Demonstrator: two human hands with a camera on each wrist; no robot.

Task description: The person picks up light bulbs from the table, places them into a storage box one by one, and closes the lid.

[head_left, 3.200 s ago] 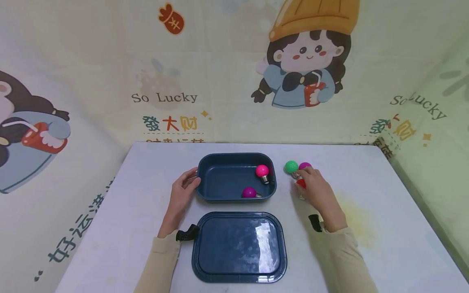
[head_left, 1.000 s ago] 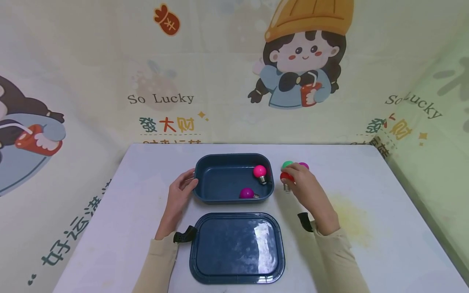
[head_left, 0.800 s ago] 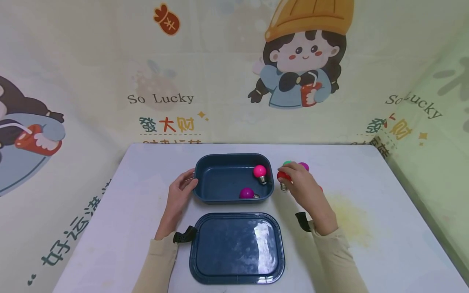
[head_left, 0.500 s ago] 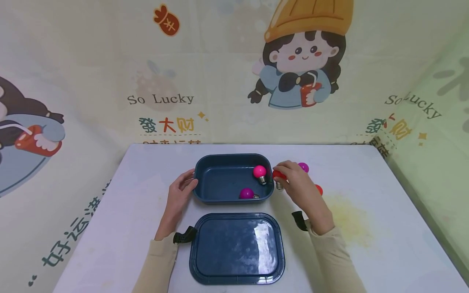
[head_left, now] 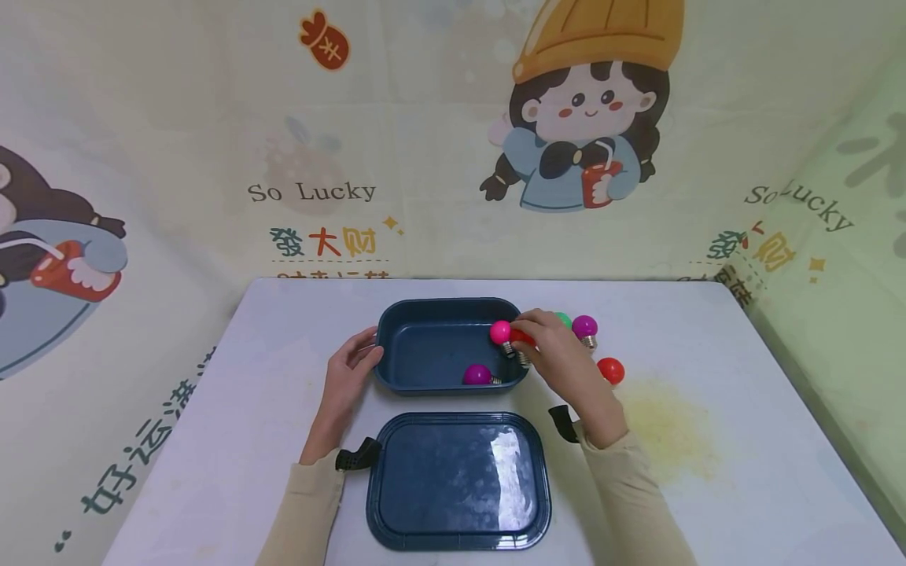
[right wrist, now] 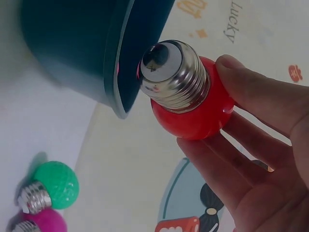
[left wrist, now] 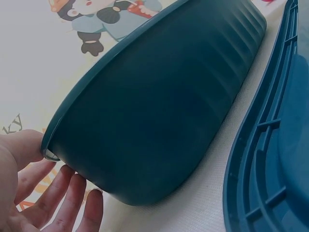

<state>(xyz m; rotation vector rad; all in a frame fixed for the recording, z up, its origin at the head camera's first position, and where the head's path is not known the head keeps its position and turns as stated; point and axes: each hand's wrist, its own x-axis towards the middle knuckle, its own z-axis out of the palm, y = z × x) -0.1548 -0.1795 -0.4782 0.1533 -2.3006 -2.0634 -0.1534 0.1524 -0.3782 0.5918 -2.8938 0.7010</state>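
My right hand [right wrist: 258, 159] is pinching the red bulb [right wrist: 193, 118] by its globe; only the right wrist view is baring its base tip [right wrist: 161, 60]. My left hand [head_left: 350, 366] is gripping the box [head_left: 425, 346].

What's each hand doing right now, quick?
Left hand: holding the blue box at its end.
Right hand: holding a red bulb.

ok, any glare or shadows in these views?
Head: glare streak on the lid, soft shadow on the table beside the right sleeve; left wrist: the box looks dim along its outer wall; right wrist: glints on the red bulb at its metal base, shadow beside the green bulb.
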